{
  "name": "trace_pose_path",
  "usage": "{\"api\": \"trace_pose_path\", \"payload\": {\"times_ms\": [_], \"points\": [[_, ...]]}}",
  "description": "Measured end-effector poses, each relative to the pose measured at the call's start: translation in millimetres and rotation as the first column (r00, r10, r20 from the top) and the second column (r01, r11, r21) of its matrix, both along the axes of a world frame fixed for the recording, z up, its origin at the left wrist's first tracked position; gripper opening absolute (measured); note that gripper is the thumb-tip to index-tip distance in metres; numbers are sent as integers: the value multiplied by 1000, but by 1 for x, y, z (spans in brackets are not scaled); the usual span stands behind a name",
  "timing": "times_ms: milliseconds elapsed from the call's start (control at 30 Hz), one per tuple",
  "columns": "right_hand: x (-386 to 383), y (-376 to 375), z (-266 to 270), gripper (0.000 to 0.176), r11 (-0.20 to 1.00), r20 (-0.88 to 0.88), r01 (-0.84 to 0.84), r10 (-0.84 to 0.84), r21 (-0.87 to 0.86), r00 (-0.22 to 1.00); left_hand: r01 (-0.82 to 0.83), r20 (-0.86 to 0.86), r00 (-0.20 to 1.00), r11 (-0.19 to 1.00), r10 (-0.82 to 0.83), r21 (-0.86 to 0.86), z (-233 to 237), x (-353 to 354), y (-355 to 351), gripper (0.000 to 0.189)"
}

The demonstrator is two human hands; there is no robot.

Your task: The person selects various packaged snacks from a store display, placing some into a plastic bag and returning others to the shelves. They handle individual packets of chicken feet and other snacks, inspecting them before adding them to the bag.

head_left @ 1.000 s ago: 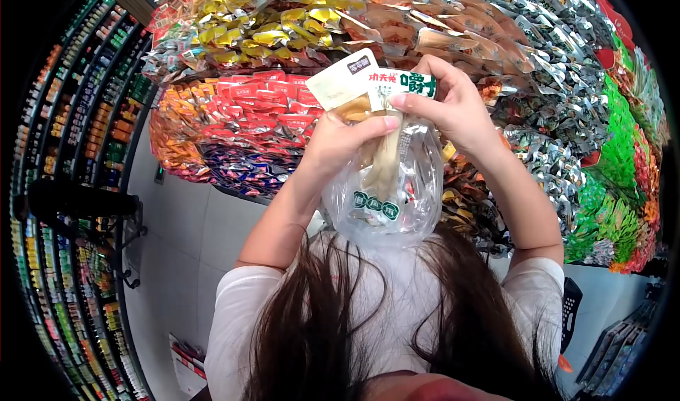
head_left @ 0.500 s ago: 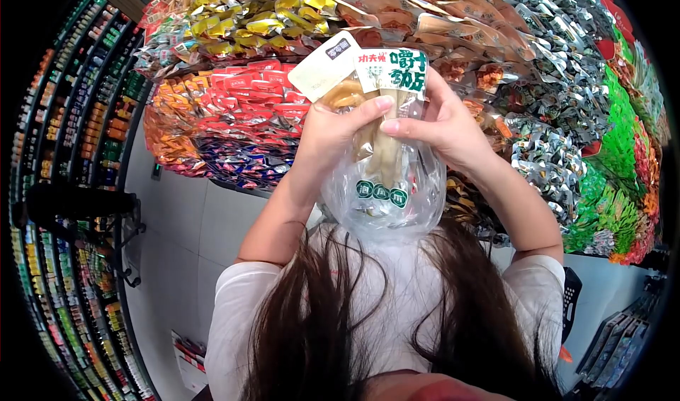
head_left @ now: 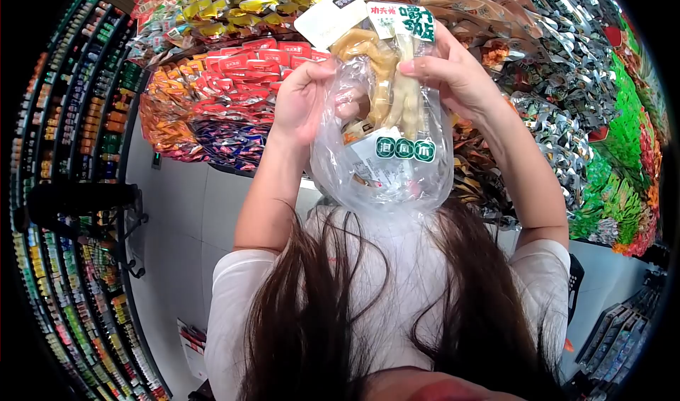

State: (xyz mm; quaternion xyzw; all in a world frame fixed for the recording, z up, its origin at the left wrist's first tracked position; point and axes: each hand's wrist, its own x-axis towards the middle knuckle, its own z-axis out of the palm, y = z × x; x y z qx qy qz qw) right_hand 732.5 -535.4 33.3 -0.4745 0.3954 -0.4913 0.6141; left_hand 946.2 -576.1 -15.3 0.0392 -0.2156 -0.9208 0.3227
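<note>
Held up in front of my chest is a vacuum pack of pale chicken feet [head_left: 405,110] with green lettering. My right hand [head_left: 457,75] grips its upper right side, thumb across the front. Beside it and partly overlapped is a pack of brown food [head_left: 360,47] with a white label. A clear plastic bag [head_left: 347,178] hangs around the lower part of the packs; a white printed label shows through it. My left hand [head_left: 304,100] is closed on the bag's left edge, with some fingers behind the film.
Heaps of packaged snacks fill the display ahead, including red packs [head_left: 258,64], yellow packs [head_left: 241,4] and green packs [head_left: 620,153]. Tall stocked shelves [head_left: 71,117] stand at the left beside grey floor tiles [head_left: 173,202]. A dark rack [head_left: 616,337] is at the lower right.
My left hand has moved off the packs, leftward to the bag's edge. The packs and my right hand have risen, and more of the brown food shows.
</note>
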Motion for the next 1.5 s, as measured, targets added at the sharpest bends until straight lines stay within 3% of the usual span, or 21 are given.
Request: {"api": "trace_pose_path", "payload": {"times_ms": [67, 133, 167, 200, 233, 267, 300, 367, 433, 500, 567, 600, 700, 800, 867, 1133, 1200, 1333, 1500], "points": [[-1, 0, 0, 66, 1000, -6, 0, 0, -13, 1000, 42, -34, 999, 997, -40, 61, -14, 0, -8, 47], [-2, -1, 3, 64, 1000, -14, 0, -1, -27, 1000, 166, -167, 967, 975, -190, -144, -21, -4, -14, 48], [1, -1, 5, 61, 1000, 55, -17, 18, -16, 998, 166, -168, 967, 975, -190, -146, -25, -7, -9, 48], [3, -1, 6, 57, 999, 123, -35, 36, -7, 992, -66, 141, 986, 980, 94, -189, 1, -20, 12, 47], [4, -2, 7, 57, 999, 123, -36, 36, -10, 992, -267, 411, 831, 916, 376, -299, 15, -27, 23, 46], [5, -2, 8, 56, 995, 199, -104, 104, -8, 975, -72, 442, 855, 906, 271, -417, 1, -17, 11, 51], [6, -3, 9, 54, 985, 273, -172, 169, -11, 947, -72, 441, 855, 905, 273, -420, 0, -18, 11, 51], [6, -6, 9, 52, 984, 259, -176, 179, -35, 949, -63, 463, 857, 937, 227, -343, 0, -18, 11, 53], [5, -9, 10, 55, 990, 78, -118, 124, -79, 989, -114, 472, 839, 935, 271, -335, 12, -19, 14, 50], [5, -7, 17, 58, 989, 34, -124, 127, -76, 991, -80, 495, 823, 920, 277, -383, 18, -17, 14, 47], [0, -8, 20, 57, 994, -11, -27, 26, -106, 1000, -106, 478, 826, 915, 299, -389, 23, -17, 14, 43], [4, -1, 28, 55, 994, 71, 53, -46, -96, 996, -129, 462, 829, 912, 315, -389, 25, -16, 15, 39], [-12, -12, 23, 38, 995, 185, 77, -64, -64, 981, -181, 426, 834, 903, 351, -391, 27, -16, 16, 32], [-24, -18, 15, 33, 998, 52, 49, -51, 39, 997, -205, 526, 725, 869, 444, -450, 28, -16, 18, 28], [-21, -15, 16, 31, 998, 54, 67, -67, 6, 996, -231, 580, 602, 814, 549, -532, 34, -18, 23, 25], [-5, -14, 30, 31, 968, 147, 191, -167, -162, 975, -292, 498, 611, 760, 616, -581, 25, -26, 24, 24], [-9, -19, 29, 30, 986, 59, 124, -118, -107, 991, -276, 487, 625, 756, 610, -594, 30, -26, 28, 23], [2, -13, 36, 29, 971, 122, 207, -193, -116, 974, -193, 482, 666, 756, 569, -626, 35, -20, 27, 26], [2, -20, 31, 31, 982, 99, 158, -148, -101, 984, -211, 468, 666, 748, 582, -630, 35, -21, 26, 31]]}}
